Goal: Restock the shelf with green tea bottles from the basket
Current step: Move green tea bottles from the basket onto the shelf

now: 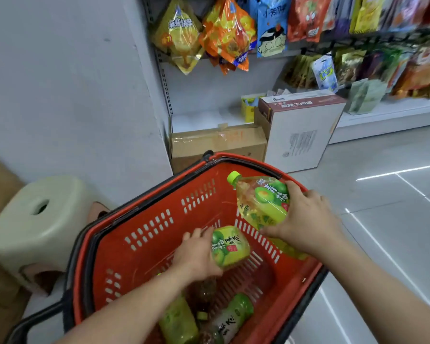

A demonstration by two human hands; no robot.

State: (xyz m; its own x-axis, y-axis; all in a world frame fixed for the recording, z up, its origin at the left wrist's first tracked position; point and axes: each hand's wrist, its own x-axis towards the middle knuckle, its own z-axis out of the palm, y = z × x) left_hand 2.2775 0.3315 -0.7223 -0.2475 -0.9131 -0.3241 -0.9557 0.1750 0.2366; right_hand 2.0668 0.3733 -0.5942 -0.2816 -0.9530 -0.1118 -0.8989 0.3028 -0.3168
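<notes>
A red plastic basket [159, 219] with black handles sits on the floor below me. My right hand [305, 219] grips a green tea bottle [261, 199] with a green cap, tilted over the basket's far right rim. My left hand [196, 252] holds a second green tea bottle [230, 245] inside the basket, its cap hidden. More bottles lie at the basket's bottom, among them a green-labelled one [178, 321] and a pale one [230, 319]. The bottom shelf [204, 119], white and bare at its left end, lies beyond the basket.
A brown cardboard box [219, 145] and a white carton [298, 130] stand between basket and shelf. Snack bags [224, 33] hang above on the rack. A cream plastic stool [37, 219] stands left of the basket. Grey tiled floor [382, 219] stretches to the right.
</notes>
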